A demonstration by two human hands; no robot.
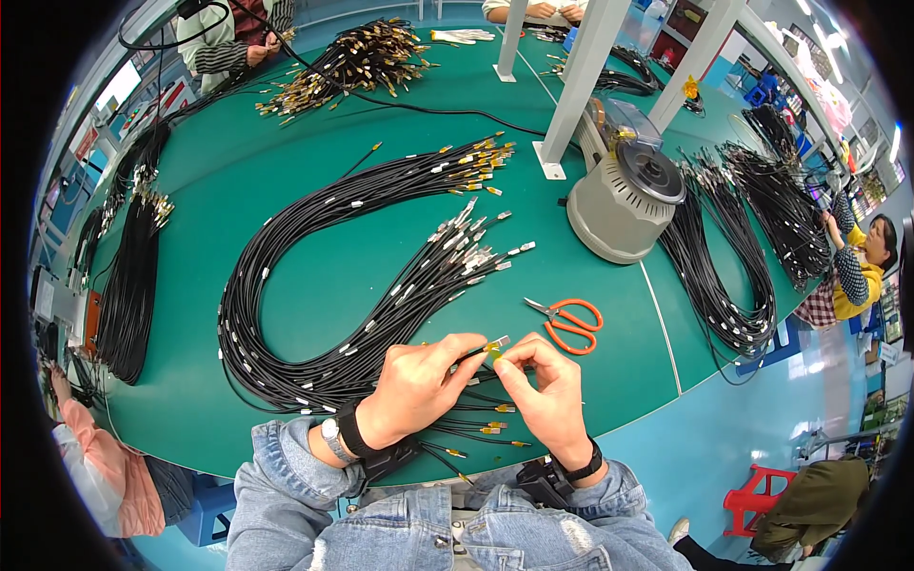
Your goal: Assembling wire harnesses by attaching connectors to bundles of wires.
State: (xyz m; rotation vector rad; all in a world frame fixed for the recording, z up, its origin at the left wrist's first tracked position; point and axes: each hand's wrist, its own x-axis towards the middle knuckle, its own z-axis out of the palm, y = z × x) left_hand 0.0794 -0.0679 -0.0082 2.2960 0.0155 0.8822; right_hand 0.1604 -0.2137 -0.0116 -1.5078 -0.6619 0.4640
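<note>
Near the front edge of the green table, my left hand pinches the end of a black cable, its silvery connector poking out past the fingertips. A small piece of yellow tape sits at that cable end. From the other side my right hand is closed in a pinch at the tape, its fingertips partly hiding it. Loose cable ends with yellow-wrapped tips lie beneath my hands. Beyond them a thick bundle of black cables curves in a U, with white labels along it. Orange-handled scissors rest right of my hands.
A grey round tape dispenser stands by white metal posts. More cable bundles lie at left and right, with a cable pile at the back. Co-workers sit around the table. A red stool stands on the floor.
</note>
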